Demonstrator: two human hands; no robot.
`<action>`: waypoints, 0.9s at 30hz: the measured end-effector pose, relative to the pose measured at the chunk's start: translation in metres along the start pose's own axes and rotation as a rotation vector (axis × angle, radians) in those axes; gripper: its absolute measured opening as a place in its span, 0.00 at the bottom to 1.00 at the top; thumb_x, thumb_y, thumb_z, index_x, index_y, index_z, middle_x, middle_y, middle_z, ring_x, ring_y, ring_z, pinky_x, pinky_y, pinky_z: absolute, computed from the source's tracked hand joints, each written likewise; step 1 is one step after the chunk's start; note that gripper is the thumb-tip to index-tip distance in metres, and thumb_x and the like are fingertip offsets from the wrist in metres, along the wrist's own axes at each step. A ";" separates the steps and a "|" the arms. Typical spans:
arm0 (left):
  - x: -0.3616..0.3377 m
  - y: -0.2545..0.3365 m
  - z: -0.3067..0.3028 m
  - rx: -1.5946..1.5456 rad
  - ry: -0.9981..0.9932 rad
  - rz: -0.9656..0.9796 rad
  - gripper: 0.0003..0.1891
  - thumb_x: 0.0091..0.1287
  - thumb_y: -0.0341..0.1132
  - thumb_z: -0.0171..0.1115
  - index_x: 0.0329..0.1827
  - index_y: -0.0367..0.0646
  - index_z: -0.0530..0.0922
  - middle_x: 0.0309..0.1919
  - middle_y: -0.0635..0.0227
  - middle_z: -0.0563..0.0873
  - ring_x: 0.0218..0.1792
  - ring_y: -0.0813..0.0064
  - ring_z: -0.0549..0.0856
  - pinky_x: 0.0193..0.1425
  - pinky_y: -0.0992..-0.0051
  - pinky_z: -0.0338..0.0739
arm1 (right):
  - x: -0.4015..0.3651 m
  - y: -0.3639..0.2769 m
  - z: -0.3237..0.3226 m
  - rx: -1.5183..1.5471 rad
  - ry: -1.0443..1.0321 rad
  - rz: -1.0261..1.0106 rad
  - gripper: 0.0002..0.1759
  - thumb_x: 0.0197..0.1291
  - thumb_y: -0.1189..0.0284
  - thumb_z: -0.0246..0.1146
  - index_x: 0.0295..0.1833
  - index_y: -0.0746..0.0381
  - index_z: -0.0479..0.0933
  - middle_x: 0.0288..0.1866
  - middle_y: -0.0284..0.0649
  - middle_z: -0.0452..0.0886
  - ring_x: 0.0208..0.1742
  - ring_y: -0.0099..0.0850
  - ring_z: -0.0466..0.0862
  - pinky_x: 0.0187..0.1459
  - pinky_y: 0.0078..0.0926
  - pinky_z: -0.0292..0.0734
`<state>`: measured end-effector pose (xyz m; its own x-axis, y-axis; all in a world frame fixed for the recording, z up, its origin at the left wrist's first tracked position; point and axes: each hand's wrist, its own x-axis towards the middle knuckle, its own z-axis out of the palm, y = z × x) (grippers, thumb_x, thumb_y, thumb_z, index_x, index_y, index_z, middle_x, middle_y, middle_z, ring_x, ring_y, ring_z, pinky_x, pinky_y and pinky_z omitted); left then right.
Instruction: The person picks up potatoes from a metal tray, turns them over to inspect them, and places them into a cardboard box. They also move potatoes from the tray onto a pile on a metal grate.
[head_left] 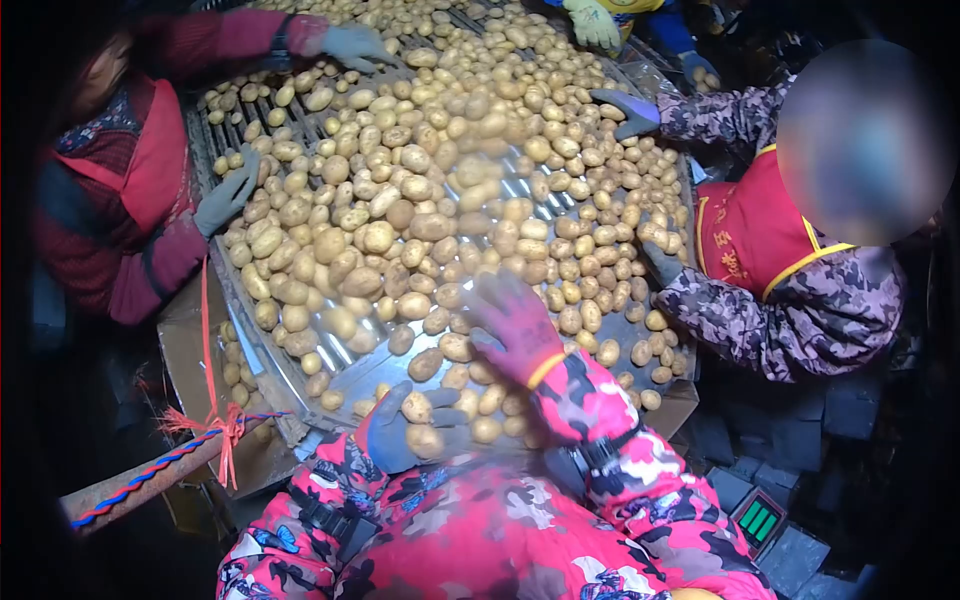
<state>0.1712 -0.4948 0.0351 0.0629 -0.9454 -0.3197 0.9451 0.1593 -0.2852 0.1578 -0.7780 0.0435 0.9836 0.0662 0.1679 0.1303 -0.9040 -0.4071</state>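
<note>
My left hand (393, 432), in a grey-blue glove, is low at the near end of the sorting table. Its fingers curl around two potatoes (424, 441), one above the other. To its right, my right hand (515, 330) reaches forward in a pink-purple glove with an orange-yellow cuff. Its fingers are apart over the potato pile, slightly blurred, and I see nothing held in them. Loose potatoes (487, 430) lie on the metal surface between and below my hands. A bare patch of the metal table (375, 370) shows just ahead of my left hand.
Potatoes cover the roller table (355, 348). A co-worker's gloved hands (228, 190) work at the left, another's (630, 112) at the right, and a third's (594, 22) at the far end. A pole with twisted cord (150, 487) juts out lower left. A green-lit display (757, 518) is lower right.
</note>
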 end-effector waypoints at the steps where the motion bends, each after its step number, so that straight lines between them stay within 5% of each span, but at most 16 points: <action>1: -0.010 0.004 -0.001 0.302 0.021 0.064 0.37 0.80 0.57 0.42 0.81 0.37 0.55 0.70 0.49 0.72 0.65 0.58 0.78 0.70 0.56 0.73 | 0.004 0.006 0.011 -0.076 -0.077 -0.067 0.25 0.62 0.68 0.65 0.67 0.55 0.77 0.72 0.52 0.72 0.73 0.55 0.69 0.72 0.54 0.64; 2: -0.017 0.012 -0.040 0.150 -0.046 0.043 0.36 0.79 0.53 0.48 0.81 0.36 0.57 0.64 0.52 0.76 0.58 0.60 0.81 0.65 0.58 0.76 | 0.002 0.012 0.011 -0.090 -0.080 0.020 0.26 0.62 0.67 0.65 0.66 0.53 0.78 0.72 0.52 0.71 0.73 0.56 0.68 0.72 0.55 0.63; 4: -0.038 0.015 -0.027 0.565 0.182 0.154 0.35 0.79 0.56 0.46 0.80 0.40 0.59 0.63 0.52 0.79 0.58 0.58 0.83 0.63 0.58 0.77 | 0.000 0.039 -0.005 -0.128 -0.081 0.174 0.27 0.60 0.66 0.66 0.66 0.50 0.78 0.72 0.53 0.69 0.73 0.57 0.67 0.73 0.58 0.61; 7: -0.053 0.013 -0.029 0.719 0.299 0.233 0.34 0.79 0.54 0.51 0.79 0.41 0.60 0.64 0.52 0.79 0.60 0.59 0.82 0.63 0.59 0.79 | -0.005 0.031 -0.003 -0.258 0.217 0.271 0.27 0.54 0.66 0.69 0.62 0.43 0.80 0.70 0.51 0.70 0.73 0.59 0.67 0.72 0.61 0.60; 9: -0.042 0.002 -0.021 0.466 0.236 0.287 0.33 0.78 0.51 0.53 0.78 0.41 0.61 0.66 0.53 0.78 0.61 0.61 0.81 0.63 0.60 0.80 | 0.015 0.005 0.005 -0.216 0.038 -0.032 0.24 0.51 0.64 0.71 0.58 0.46 0.82 0.70 0.49 0.70 0.75 0.58 0.64 0.73 0.62 0.58; 12: -0.035 0.003 -0.020 0.558 0.248 0.189 0.31 0.75 0.37 0.58 0.79 0.38 0.61 0.70 0.53 0.73 0.67 0.65 0.78 0.70 0.64 0.76 | 0.029 -0.009 0.031 -0.401 -0.216 0.071 0.27 0.45 0.56 0.75 0.53 0.51 0.82 0.67 0.44 0.71 0.78 0.55 0.60 0.76 0.59 0.55; 15: -0.037 0.001 -0.015 1.462 0.131 0.334 0.30 0.77 0.41 0.58 0.77 0.38 0.63 0.73 0.55 0.72 0.68 0.63 0.77 0.72 0.63 0.73 | 0.027 -0.009 0.042 -0.331 -0.213 0.140 0.30 0.42 0.52 0.76 0.50 0.57 0.83 0.63 0.43 0.74 0.77 0.53 0.61 0.76 0.54 0.55; 16: -0.035 -0.003 -0.010 1.340 0.154 0.275 0.32 0.79 0.53 0.49 0.77 0.38 0.62 0.72 0.56 0.73 0.69 0.64 0.75 0.73 0.59 0.73 | 0.025 -0.008 0.039 -0.270 -0.206 0.177 0.30 0.42 0.51 0.76 0.49 0.58 0.83 0.62 0.44 0.75 0.77 0.52 0.62 0.75 0.54 0.56; 18: -0.019 -0.002 -0.003 0.590 -0.113 0.174 0.35 0.80 0.57 0.42 0.78 0.39 0.62 0.72 0.56 0.73 0.70 0.63 0.74 0.74 0.57 0.70 | 0.017 -0.022 0.030 -0.106 -0.038 0.225 0.33 0.41 0.49 0.77 0.47 0.62 0.82 0.60 0.45 0.77 0.73 0.51 0.66 0.73 0.51 0.59; 20: -0.013 -0.006 -0.004 0.163 -0.165 0.115 0.37 0.79 0.61 0.38 0.79 0.39 0.62 0.73 0.56 0.72 0.71 0.62 0.73 0.74 0.56 0.68 | -0.005 -0.050 0.011 0.264 -0.178 0.154 0.33 0.46 0.52 0.77 0.54 0.63 0.82 0.60 0.48 0.80 0.65 0.52 0.77 0.67 0.48 0.70; 22: -0.011 -0.011 0.000 0.101 -0.041 0.091 0.40 0.78 0.64 0.35 0.78 0.39 0.62 0.74 0.54 0.69 0.70 0.59 0.72 0.75 0.55 0.67 | -0.024 -0.049 -0.016 0.426 -0.214 0.074 0.31 0.52 0.59 0.76 0.61 0.62 0.81 0.59 0.50 0.83 0.60 0.47 0.83 0.61 0.43 0.78; 23: -0.009 -0.013 0.004 0.073 0.017 0.081 0.41 0.77 0.65 0.33 0.78 0.38 0.62 0.74 0.54 0.68 0.70 0.57 0.72 0.75 0.54 0.66 | -0.035 -0.034 -0.027 0.537 -0.240 0.428 0.29 0.55 0.63 0.74 0.62 0.62 0.80 0.59 0.48 0.84 0.60 0.41 0.84 0.61 0.39 0.78; 25: -0.017 -0.014 0.007 0.057 0.112 0.064 0.37 0.79 0.60 0.36 0.77 0.37 0.64 0.71 0.54 0.71 0.68 0.58 0.73 0.73 0.55 0.69 | -0.065 0.009 -0.041 0.350 0.079 0.685 0.22 0.62 0.69 0.69 0.61 0.64 0.82 0.59 0.47 0.84 0.59 0.39 0.84 0.62 0.35 0.78; 27: -0.026 -0.014 0.005 0.121 0.228 0.061 0.36 0.79 0.57 0.37 0.77 0.36 0.64 0.68 0.55 0.74 0.66 0.59 0.75 0.70 0.57 0.72 | -0.079 0.024 -0.049 0.269 0.165 0.635 0.19 0.65 0.68 0.67 0.60 0.62 0.83 0.55 0.46 0.86 0.57 0.40 0.85 0.60 0.35 0.79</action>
<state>0.1580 -0.4737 0.0520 0.0600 -0.8445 -0.5322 0.9741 0.1659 -0.1534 0.0771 -0.8258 0.0642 0.8509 -0.5229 -0.0501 -0.4145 -0.6098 -0.6755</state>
